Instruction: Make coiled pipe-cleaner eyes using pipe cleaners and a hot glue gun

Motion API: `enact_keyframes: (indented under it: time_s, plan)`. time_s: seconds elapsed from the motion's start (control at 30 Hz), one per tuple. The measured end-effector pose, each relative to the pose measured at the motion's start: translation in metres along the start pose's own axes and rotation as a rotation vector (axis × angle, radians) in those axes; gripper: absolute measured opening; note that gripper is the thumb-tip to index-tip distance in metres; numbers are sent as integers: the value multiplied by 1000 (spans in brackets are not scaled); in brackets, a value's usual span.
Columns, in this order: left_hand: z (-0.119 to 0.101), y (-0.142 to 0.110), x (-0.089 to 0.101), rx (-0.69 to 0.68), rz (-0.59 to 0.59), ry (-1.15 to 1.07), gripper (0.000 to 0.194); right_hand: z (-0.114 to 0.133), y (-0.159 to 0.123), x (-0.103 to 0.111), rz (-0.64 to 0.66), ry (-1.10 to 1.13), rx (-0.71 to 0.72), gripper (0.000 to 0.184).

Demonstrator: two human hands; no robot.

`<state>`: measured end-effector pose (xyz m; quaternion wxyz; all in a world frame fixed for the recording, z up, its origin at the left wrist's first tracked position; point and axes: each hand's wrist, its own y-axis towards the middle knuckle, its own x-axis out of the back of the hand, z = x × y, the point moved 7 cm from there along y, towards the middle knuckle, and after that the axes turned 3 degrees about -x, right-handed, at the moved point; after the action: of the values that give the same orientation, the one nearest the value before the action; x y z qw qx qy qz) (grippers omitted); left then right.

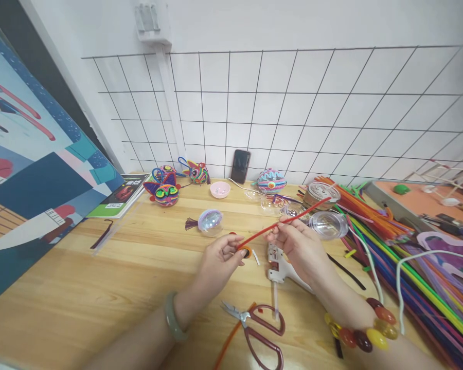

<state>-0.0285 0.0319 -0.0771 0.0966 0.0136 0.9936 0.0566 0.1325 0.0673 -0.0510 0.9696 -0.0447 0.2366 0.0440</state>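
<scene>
A red pipe cleaner [310,207] slants up to the right between my two hands. My left hand [223,257] pinches its lower end, beside a small coil of orange and black [247,252]; whether I hold that coil too is unclear. Further along, the fingertips of my right hand [299,246] close on the same stem. Under the right hand lies a white hot glue gun [277,267], partly covered by it. Brown-handled scissors [254,329] rest open in front, across an orange pipe cleaner [229,341]. Behind my hands sits a clear, iridescent half-ball [210,222] with a dark tassel.
Colourful wrapped ornaments [165,189], a pink dish [219,189] and a phone [241,165] line the wall. Bundled pipe cleaners [401,267] and a white cord [399,288] fill the right side. A round clear container [327,225] stands near them. A large illustrated board [42,169] leans at left.
</scene>
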Motion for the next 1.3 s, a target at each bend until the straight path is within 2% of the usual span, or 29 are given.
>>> enact_keyframes:
  time_s: [0.2,0.3,0.33,0.37,0.4,0.5,0.53,0.6,0.77,0.97,1.13,1.3]
  plan:
    - [-6,1,7,-68,-55,103,14,-2,0,1,-4,-97,-22,18]
    - [-7,4,14,-56,-112,56,14,-9,-11,-16,181,-431,-155,26]
    - [-6,5,15,-48,-124,45,15,-9,-17,-23,264,-578,-154,30]
    - [-6,5,16,-40,-127,38,16,-6,-23,-30,325,-724,-98,33]
    - [-6,6,16,-33,-122,32,16,3,-28,-34,313,-847,36,33]
    - [-6,6,10,-1,-66,-17,18,33,-47,-51,239,-1160,564,17]
    - [-6,5,7,11,-37,-38,18,37,-53,-55,242,-1241,689,14]
    - [-6,4,0,28,26,-65,18,34,-57,-60,301,-1363,785,16]
    - [-7,0,-7,26,114,-3,20,12,-50,-56,459,-1465,651,18]
    - [1,-1,-5,19,126,-6,49,16,-48,-54,489,-1450,625,25]
    - [4,0,-5,26,134,31,52,21,-44,-51,470,-1342,516,20]
    - [5,0,-6,48,163,12,46,16,-43,-50,481,-1279,483,18]
